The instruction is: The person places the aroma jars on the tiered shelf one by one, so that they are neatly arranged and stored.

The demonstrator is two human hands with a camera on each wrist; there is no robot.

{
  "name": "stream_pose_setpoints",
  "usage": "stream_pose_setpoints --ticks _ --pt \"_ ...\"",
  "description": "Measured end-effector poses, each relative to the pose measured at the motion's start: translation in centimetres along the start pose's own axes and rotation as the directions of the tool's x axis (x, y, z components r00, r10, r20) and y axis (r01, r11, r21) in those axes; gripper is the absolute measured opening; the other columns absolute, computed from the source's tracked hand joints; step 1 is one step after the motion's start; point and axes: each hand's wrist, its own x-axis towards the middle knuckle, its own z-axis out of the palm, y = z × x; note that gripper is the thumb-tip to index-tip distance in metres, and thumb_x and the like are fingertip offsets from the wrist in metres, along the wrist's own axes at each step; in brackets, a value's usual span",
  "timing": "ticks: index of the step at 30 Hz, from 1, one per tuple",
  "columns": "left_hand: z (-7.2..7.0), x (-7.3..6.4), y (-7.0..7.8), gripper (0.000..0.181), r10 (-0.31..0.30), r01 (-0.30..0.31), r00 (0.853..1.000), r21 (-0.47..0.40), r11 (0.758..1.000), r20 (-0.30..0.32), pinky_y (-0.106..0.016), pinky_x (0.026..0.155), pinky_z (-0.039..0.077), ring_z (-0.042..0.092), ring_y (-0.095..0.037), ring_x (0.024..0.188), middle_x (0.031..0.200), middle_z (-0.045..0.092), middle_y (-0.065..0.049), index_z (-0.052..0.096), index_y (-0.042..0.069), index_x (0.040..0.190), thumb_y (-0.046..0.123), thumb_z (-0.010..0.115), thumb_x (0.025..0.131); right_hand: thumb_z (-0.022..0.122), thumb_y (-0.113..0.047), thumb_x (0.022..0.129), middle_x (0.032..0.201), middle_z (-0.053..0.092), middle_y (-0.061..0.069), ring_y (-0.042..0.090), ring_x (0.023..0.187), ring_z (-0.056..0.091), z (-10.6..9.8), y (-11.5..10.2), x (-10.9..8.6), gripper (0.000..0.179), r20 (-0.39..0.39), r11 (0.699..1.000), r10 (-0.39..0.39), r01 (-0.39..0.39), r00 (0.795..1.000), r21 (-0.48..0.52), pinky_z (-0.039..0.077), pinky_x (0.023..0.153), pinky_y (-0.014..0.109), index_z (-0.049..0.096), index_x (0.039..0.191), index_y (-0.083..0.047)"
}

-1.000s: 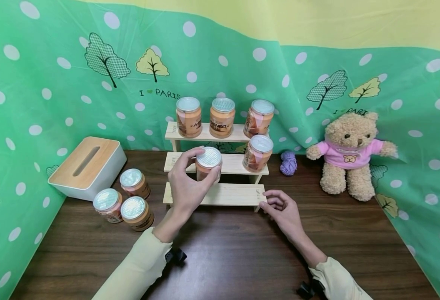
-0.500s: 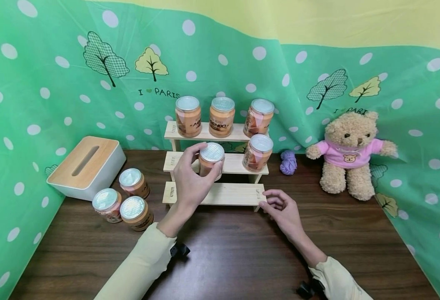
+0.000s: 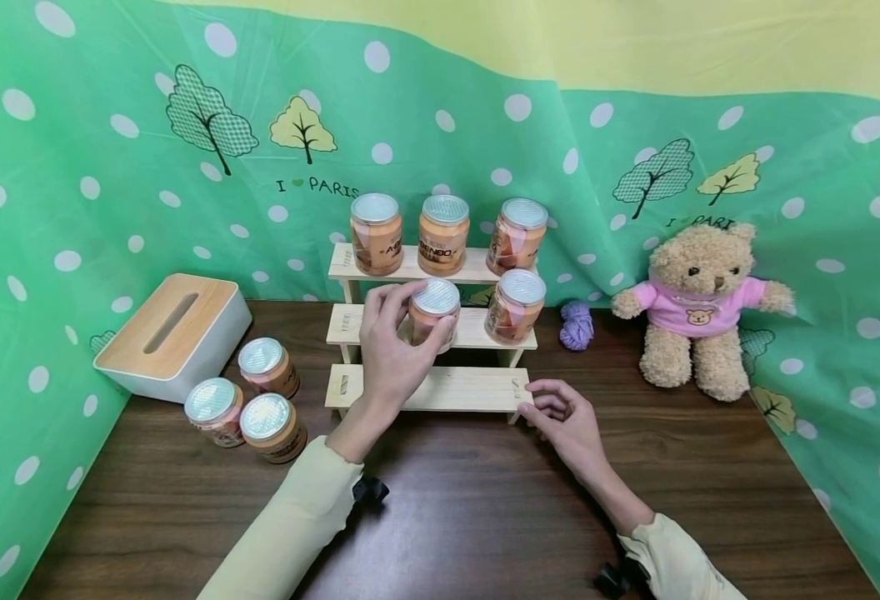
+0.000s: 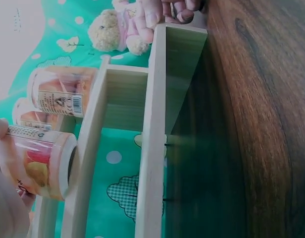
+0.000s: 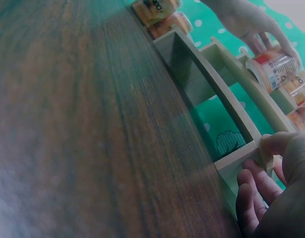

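My left hand (image 3: 395,354) grips an orange-labelled jar (image 3: 436,297) with a silvery lid, thumb on one side and fingers on the other. The jar is upright at the middle tier of a three-tier pale wooden stand (image 3: 470,389). In the left wrist view the held jar (image 4: 41,161) shows its base close to the tier's front edge. My right hand (image 3: 569,427) pinches the right end of the lowest tier; its thumb (image 5: 277,144) lies on the board. Another jar (image 3: 515,308) stands on the middle tier, right of the held one.
Three jars stand along the top tier, among them a centre jar (image 3: 443,237). Three more, including a front jar (image 3: 275,433), cluster on the table at left, beside a wood-topped tissue box (image 3: 173,325). Purple yarn (image 3: 577,326) and a teddy bear (image 3: 698,317) are at right.
My left hand has carried the jar to the right and slightly back along the middle tier, closer to the jar standing there. The right hand has stayed on the stand's end.
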Motion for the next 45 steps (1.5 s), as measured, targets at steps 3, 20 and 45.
stream_pose_setpoints --ticks 3,20,45 --pt "0.3 0.1 -0.2 0.051 0.001 -0.001 1.000 0.021 1.000 -0.012 -0.046 0.107 0.061 0.063 -0.030 0.118 0.124 0.057 -0.018 0.075 0.008 0.134 0.024 0.094 0.090 0.083 -0.001 0.099 0.086 0.078 0.015 0.013 0.066 0.070 0.0 0.0 0.0 0.031 -0.001 1.000 -0.001 0.001 1.000 0.001 0.057 0.050 0.025 0.072 0.127 0.004" --pt "1.6 0.7 -0.7 0.064 -0.060 0.059 0.997 -0.017 0.998 -0.041 -0.038 0.106 0.062 0.068 -0.028 0.122 0.130 0.067 -0.016 0.063 0.000 0.137 0.026 0.095 0.089 0.083 -0.002 0.099 0.087 0.077 0.021 0.013 0.065 0.068 0.0 -0.2 0.1 0.031 0.007 1.000 0.001 -0.001 1.000 -0.001 0.057 0.049 0.026 0.072 0.127 0.003" --pt "1.2 0.3 -0.3 0.065 -0.075 0.075 0.997 -0.006 0.997 -0.006 -0.044 0.103 0.062 0.065 -0.032 0.124 0.136 0.065 -0.018 0.057 -0.001 0.145 0.028 0.089 0.096 0.083 -0.003 0.099 0.088 0.077 0.022 0.012 0.063 0.065 0.0 -0.1 0.0 0.031 0.003 1.000 0.018 -0.018 1.000 -0.002 0.057 0.048 0.026 0.072 0.128 0.002"
